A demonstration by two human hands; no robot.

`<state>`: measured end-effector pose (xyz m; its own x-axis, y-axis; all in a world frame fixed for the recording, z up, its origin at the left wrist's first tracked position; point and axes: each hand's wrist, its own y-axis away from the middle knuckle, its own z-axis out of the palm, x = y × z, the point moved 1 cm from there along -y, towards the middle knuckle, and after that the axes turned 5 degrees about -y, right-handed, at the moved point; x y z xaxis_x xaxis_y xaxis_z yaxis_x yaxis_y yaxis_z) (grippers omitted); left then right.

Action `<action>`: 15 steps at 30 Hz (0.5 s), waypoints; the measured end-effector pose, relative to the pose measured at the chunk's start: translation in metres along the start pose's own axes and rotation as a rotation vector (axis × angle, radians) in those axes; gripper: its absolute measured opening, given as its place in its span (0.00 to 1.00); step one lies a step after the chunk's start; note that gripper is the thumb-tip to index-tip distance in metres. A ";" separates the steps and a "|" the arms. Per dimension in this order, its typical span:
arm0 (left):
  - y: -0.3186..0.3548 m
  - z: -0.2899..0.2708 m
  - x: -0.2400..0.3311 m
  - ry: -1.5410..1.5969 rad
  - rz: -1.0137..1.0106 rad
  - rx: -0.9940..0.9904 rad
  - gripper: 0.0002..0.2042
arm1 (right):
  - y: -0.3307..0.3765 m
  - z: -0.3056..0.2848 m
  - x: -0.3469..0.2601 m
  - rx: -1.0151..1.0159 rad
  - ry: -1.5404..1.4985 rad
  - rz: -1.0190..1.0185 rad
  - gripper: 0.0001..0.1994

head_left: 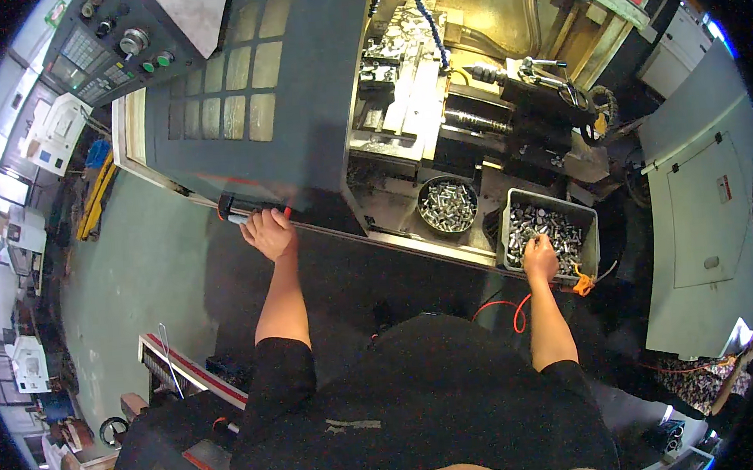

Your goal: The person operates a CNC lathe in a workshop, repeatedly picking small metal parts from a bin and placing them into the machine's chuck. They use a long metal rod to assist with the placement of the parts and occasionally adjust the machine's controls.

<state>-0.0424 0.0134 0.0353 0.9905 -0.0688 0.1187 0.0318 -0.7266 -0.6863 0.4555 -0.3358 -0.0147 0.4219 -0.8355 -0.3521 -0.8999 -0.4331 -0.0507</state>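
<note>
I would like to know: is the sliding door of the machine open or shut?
Open: the sliding door stands left of a wide gap, through which the lit interior and blue hose show.

silvery metal parts [557, 227] lie jumbled in an open grey rectangular bin [591, 241].

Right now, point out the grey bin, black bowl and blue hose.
Grey bin [591, 241], head view: inner right wall.
Black bowl [476, 206], head view: rim, right side.
Blue hose [435, 30], head view: descending stretch.
</note>
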 end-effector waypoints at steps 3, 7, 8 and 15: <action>0.000 0.001 0.000 0.012 -0.006 0.012 0.16 | -0.001 0.004 0.005 0.028 -0.035 -0.032 0.14; -0.002 -0.002 0.001 -0.010 -0.015 -0.001 0.16 | 0.000 0.005 0.004 0.015 -0.039 -0.028 0.15; -0.002 -0.001 -0.001 -0.019 -0.005 0.007 0.15 | 0.001 0.004 0.004 0.004 -0.047 -0.025 0.15; -0.001 0.000 0.002 -0.014 0.003 0.025 0.15 | 0.005 -0.006 -0.004 -0.001 -0.031 -0.011 0.12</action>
<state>-0.0407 0.0145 0.0364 0.9923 -0.0612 0.1073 0.0324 -0.7093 -0.7041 0.4497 -0.3369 -0.0079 0.4281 -0.8197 -0.3806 -0.8951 -0.4426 -0.0536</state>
